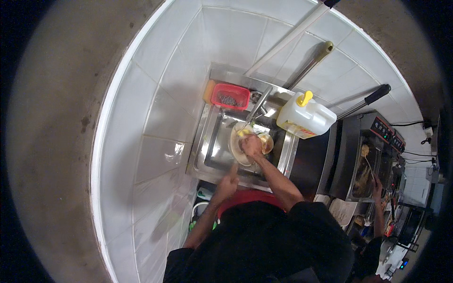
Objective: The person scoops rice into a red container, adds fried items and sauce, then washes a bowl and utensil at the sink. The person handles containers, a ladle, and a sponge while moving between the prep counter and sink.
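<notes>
A pale oval plate (234,150) is tilted over the steel sink, beneath the tap (259,104). Yellow bits (243,133) lie on its far part. My left hand (227,185) is at the plate's near edge, its fingers closed on the rim. My right hand (252,145) is pressed over the plate's face with its fingers curled; whatever may be in them is hidden beneath the hand. Just right of my right hand, a small round bowl (267,143) with a yellowish inside sits in the sink.
The steel sink (202,166) stands against tiled walls. A red basket (230,96) with metal scourers is at its back left corner. A large white jug (306,115) with a yellow pump stands at right. Farther right, another person's hand (376,187) holds a ladle over a fryer (354,155).
</notes>
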`<state>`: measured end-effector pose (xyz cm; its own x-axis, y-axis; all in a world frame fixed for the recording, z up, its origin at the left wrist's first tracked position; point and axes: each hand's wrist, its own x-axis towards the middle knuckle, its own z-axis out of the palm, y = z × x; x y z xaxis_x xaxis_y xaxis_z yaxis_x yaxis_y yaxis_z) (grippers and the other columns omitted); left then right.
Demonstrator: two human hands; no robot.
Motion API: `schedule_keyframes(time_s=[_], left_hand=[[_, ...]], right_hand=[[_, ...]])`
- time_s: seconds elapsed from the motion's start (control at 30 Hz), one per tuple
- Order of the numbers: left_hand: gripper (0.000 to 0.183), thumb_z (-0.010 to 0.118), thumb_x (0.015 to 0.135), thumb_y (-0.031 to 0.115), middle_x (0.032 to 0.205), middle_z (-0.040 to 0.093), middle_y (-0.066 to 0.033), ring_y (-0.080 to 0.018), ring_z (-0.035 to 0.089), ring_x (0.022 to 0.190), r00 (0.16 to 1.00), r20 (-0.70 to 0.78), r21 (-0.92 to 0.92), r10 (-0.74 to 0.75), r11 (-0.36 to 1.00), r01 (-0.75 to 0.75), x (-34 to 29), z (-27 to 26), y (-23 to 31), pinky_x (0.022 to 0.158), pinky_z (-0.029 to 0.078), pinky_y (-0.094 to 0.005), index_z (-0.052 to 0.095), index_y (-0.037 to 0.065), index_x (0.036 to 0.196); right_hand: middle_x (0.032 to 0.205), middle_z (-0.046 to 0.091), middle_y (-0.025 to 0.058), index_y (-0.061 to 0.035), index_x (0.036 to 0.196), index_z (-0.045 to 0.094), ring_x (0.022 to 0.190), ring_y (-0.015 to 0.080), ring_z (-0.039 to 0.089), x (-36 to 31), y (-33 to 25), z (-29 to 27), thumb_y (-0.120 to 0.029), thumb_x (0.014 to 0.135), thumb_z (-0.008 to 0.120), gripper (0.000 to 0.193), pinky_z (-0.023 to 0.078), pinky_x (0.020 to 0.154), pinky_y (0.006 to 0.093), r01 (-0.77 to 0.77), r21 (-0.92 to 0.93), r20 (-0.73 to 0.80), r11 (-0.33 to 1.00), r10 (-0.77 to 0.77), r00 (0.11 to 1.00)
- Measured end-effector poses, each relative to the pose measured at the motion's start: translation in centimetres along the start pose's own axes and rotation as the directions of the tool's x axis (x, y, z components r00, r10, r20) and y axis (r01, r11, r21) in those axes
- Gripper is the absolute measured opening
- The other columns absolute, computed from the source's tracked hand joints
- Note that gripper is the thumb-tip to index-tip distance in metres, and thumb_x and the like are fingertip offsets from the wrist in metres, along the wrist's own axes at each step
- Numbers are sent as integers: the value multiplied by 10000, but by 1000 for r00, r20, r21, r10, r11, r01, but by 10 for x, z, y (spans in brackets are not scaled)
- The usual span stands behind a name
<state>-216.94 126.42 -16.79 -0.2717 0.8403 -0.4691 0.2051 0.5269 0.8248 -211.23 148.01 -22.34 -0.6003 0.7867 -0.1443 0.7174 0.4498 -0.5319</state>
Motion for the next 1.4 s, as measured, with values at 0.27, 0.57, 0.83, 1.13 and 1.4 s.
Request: schedule_keyframes(time_s=[0.27, 0.57, 0.83, 1.13, 1.4], left_hand=[[675, 555, 970, 188, 1299, 625, -294, -478, 617, 1180, 998, -46, 83, 31, 996, -27, -12, -3, 8, 1006, 481, -517, 312, 213, 1600], [652, 577, 980, 232, 1129, 681, -253, -373, 659, 1031, 994, -7, 123, 110, 986, -109, -14, -8, 6, 948, 497, -453, 351, 37, 1560], [673, 572, 967, 190, 1258, 630, -310, -488, 614, 1165, 999, -23, 178, 46, 983, -41, -10, -10, 11, 998, 493, -519, 316, 163, 1589], [471, 591, 955, 186, 1140, 674, -249, -427, 656, 1074, 972, -160, 98, 173, 982, -159, -12, 8, -1, 946, 507, -481, 491, 39, 1391], [449, 606, 967, 165, 1094, 661, -179, -305, 654, 1031, 982, 58, -141, -182, 972, 188, -8, -30, 5, 942, 503, -424, 497, 34, 1382]], right_hand=[[896, 721, 265, -11, 945, 749, 863, 425, 714, -15, 8, 5, -314, 906, 649, 322, 570, 823, 500, -168, 125, 126, 978, 152, 980], [880, 729, 249, -15, 974, 758, 884, 405, 727, -20, -3, -8, -367, 940, 649, 370, 561, 813, 489, -230, 172, 171, 958, 201, 965], [813, 718, 255, -14, 941, 757, 831, 419, 728, -27, -3, -5, -401, 921, 667, 398, 567, 766, 484, -201, 250, 140, 947, 170, 975], [832, 719, 214, 0, 1010, 718, 787, 409, 692, 3, -11, -4, -282, 963, 634, 298, 548, 746, 473, -93, 490, -65, 867, 143, 988], [1210, 668, 202, -77, 1061, 764, 1061, 394, 639, -40, 33, -15, -256, 885, 675, 267, 498, 967, 527, 312, 70, 286, 947, -319, 904]])
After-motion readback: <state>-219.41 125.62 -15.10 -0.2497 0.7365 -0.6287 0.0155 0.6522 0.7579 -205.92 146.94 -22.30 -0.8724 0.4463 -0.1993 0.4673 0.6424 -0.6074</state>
